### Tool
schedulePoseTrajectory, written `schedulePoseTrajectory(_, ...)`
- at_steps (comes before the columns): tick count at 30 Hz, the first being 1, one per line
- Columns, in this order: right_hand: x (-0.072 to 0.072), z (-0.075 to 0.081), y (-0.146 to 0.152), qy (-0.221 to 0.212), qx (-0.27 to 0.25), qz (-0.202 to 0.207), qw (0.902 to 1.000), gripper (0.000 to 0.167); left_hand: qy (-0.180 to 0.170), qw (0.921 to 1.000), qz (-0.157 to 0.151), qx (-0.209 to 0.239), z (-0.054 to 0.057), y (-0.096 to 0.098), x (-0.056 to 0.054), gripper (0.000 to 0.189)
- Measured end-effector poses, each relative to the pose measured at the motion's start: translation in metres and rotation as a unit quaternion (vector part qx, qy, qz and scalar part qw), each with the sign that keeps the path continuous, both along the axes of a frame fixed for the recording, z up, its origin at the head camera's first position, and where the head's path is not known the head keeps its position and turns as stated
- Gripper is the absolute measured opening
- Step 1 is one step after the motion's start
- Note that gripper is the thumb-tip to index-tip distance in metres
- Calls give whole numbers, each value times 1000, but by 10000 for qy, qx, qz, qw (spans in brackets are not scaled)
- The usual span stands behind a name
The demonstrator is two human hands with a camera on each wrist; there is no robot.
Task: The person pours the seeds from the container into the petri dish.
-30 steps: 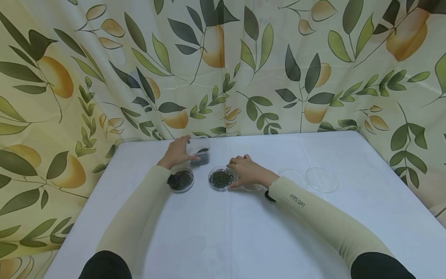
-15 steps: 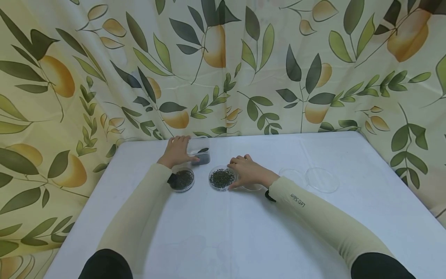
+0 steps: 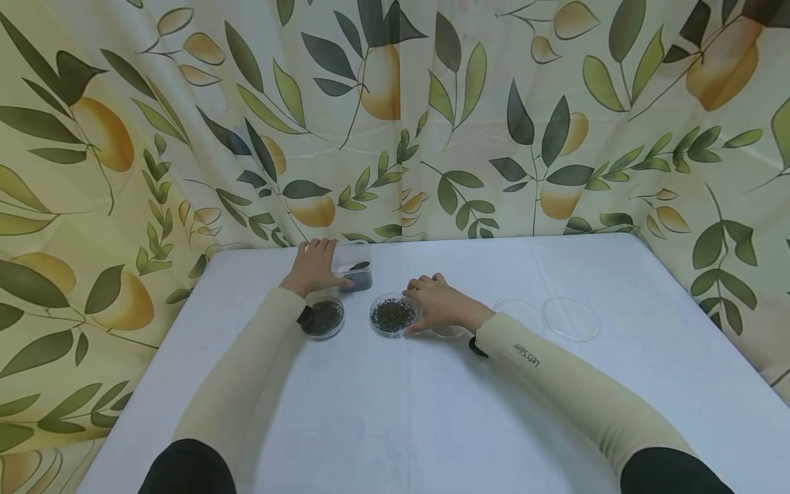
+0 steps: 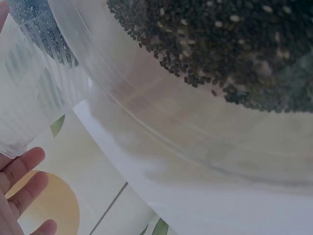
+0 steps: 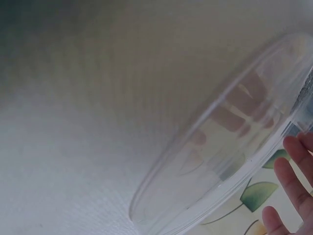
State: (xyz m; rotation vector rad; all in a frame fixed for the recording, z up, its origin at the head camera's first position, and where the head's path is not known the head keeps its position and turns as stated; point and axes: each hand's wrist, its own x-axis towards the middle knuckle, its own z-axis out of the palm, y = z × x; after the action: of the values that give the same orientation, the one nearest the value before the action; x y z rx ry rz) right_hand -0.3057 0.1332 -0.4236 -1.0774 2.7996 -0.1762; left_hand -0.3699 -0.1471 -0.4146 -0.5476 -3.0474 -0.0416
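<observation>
Dish, clear and round, holds dark grains.

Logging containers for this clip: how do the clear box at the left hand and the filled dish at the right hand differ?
The clear box is squarish and tall-walled; the filled dish is round and shallow.
The left hand grips the clear box, while the right hand holds the filled dish at its edge.
The clear box stands farther back than the filled dish.
Both are see-through and contain dark, fine material.
</observation>
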Motion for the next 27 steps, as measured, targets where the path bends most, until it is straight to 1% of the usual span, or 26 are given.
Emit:
schedulePoseTrajectory(7,2,1,-2,-11,8,5,10000,82,-28,10000,68,-1,2,-2,6,115)
schedulePoseTrajectory(14,1,3,0,47,-25,-12,10000,87,39,9999,13,135,9,1,15,114)
schedulePoseTrajectory(18,1,3,1,77,-82,-6,9999,89,132,9997,-96,207,13,4,23,109)
schedulePoseTrajectory(21,1,4,2,96,-94,-27,9999,89,292,9992,-240,161,17,8,30,104)
schedulePoseTrajectory(27,6,8,4,188,-183,-67,9996,87,602,9964,-582,87,20,24,46,100)
